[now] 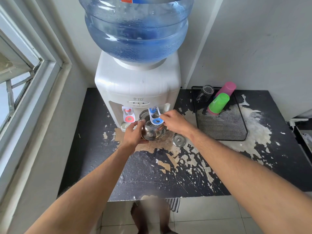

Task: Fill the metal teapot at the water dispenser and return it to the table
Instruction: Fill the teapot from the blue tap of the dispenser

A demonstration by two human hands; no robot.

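The shiny metal teapot (152,130), lid off, is held under the blue tap (156,118) of the white water dispenser (137,85). My left hand (133,133) grips the pot's left side. My right hand (175,121) has its fingertips on the blue tap lever. A strainer shows inside the pot's open mouth. The teapot's round metal lid (179,140) lies on the worn black table (152,174) just right of the pot. I cannot tell whether water is flowing.
A red tap (128,115) sits left of the blue one. A black mesh tray (221,122) at the right holds a glass mug (205,92) and pink and green cups (219,103). A window frame stands at the left.
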